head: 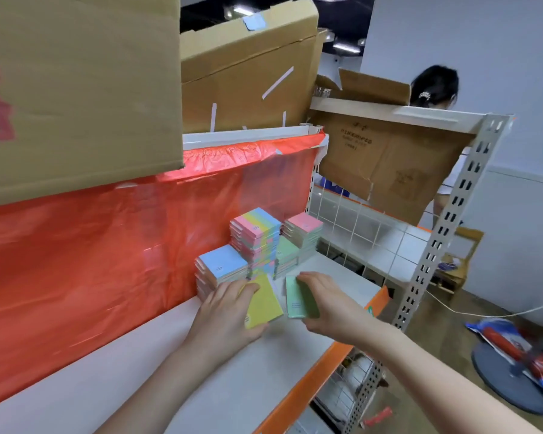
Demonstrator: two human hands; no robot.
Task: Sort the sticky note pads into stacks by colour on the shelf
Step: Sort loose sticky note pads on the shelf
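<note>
Left hand [224, 311] grips a yellow pad [263, 303]; right hand [329, 308] grips a green pad [296, 298], both over the shelf [264, 364] before the stacks [257, 242].

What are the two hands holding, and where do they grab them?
The left hand grips a yellow pad by its left edge; the right hand grips a green pad along its right edge.

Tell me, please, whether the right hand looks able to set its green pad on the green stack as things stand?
Probably yes. The right hand holds the green pad just in front of the green stack, and nothing lies between them; the taller striped stack stands to the left.
</note>
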